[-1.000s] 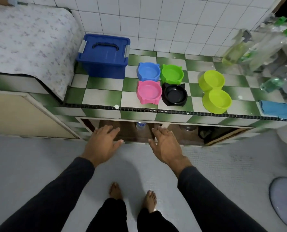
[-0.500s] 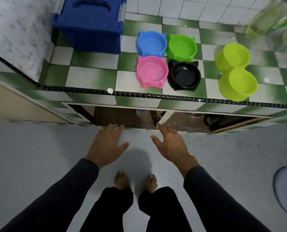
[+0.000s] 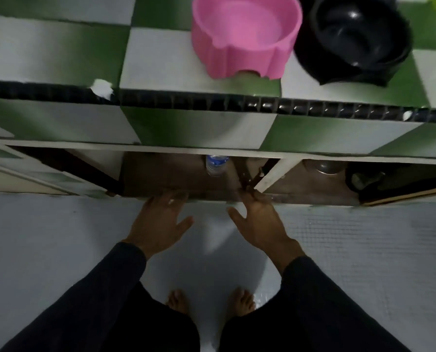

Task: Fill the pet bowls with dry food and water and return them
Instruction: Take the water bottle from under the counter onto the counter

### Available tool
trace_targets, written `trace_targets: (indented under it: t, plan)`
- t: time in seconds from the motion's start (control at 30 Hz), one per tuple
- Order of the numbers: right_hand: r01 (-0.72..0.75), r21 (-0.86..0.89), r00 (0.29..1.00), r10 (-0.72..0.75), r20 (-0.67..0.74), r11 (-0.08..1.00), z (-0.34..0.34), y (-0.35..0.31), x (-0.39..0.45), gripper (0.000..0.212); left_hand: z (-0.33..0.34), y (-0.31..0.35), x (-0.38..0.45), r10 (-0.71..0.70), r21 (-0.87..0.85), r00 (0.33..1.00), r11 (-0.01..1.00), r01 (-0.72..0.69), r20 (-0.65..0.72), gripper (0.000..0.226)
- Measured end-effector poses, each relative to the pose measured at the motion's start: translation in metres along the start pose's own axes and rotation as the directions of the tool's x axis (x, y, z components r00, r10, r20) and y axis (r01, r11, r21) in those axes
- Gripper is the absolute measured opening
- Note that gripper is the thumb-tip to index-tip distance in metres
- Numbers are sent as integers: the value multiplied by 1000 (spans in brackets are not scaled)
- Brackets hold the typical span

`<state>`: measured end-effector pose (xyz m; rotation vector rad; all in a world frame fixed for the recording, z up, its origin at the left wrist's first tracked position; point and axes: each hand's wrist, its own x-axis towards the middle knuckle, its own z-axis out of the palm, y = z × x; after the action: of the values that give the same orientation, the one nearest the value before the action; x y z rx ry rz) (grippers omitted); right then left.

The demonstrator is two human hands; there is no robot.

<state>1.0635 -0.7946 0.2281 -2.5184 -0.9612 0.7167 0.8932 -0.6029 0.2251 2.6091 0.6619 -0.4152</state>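
While spread and holding nothing, left hand (image 3: 158, 222) and right hand (image 3: 258, 222) hover at cupboard mouth; water bottle (image 3: 215, 165) upright, farther in, between them, nearer the right.

- Counter (image 3: 59, 47): green-and-white checker tiles, with a black trim strip (image 3: 300, 107) along its front edge. White chip (image 3: 102, 88) in the trim, left part.
- Below the counter: open cabinet bay with a brown shelf (image 3: 166, 174).
- White divider post (image 3: 272, 174) splits the bay under the counter.
- Right of that post: metal pot (image 3: 323, 166), partly hidden; dark items further right, can't identify.
- Floor (image 3: 364, 250) in front of the counter: pale small tiles.
- My bare feet (image 3: 177, 299) on that floor, dark trousers (image 3: 148, 326) above.
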Motion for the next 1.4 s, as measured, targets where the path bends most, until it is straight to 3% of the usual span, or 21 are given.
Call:
trace_targets:
  t: [0.17, 0.43, 0.57, 0.67, 0.87, 0.93, 1.0, 1.1, 1.17, 1.27, 1.33, 1.4]
  plan:
    - [-39, 89, 999, 42, -33, 995, 69, 39, 49, 56, 62, -30, 55, -23, -19, 998, 1000, 22, -55, 86]
    - [-72, 216, 991, 94, -95, 974, 135, 85, 120, 61, 137, -67, 128, -38, -126, 992, 992, 23, -117, 68]
    - [-66, 305, 985, 111, -133, 950, 137, 92, 144, 66, 147, -73, 152, -30, -185, 989, 983, 2, -147, 67]
    - [-35, 370, 982, 100, -160, 928, 130, 90, 157, 70, 152, -77, 166, -24, -222, 992, 975, -5, -127, 79]
    - [46, 460, 967, 76, -244, 887, 111, 79, 187, 88, 170, -77, 202, -36, -482, 990, 876, -33, -134, 96]
    - [78, 481, 965, 56, -258, 873, 105, 73, 195, 81, 173, -71, 215, -23, -552, 989, 832, -62, -145, 104]
    - [132, 497, 959, 16, -282, 858, 97, 63, 203, 61, 175, -64, 226, -30, -580, 987, 812, -69, -159, 111]
    - [187, 536, 958, -34, -283, 823, 87, 51, 222, 43, 176, -57, 245, 79, -463, 947, 857, -225, -313, 110]
    - [204, 566, 964, -64, -258, 799, 83, 48, 239, 58, 175, -53, 261, 118, -539, 940, 793, -283, -320, 101]
    - [237, 560, 958, -93, -273, 794, 84, 45, 260, 103, 179, -51, 286, 130, -669, 950, 683, -292, -282, 87]
    - [246, 559, 958, -112, -264, 792, 85, 43, 269, 103, 184, -52, 300, 142, -711, 948, 632, -308, -284, 90]
    - [235, 579, 964, -112, -240, 781, 88, 44, 279, 86, 184, -50, 305, 91, -733, 953, 619, -282, -290, 102]
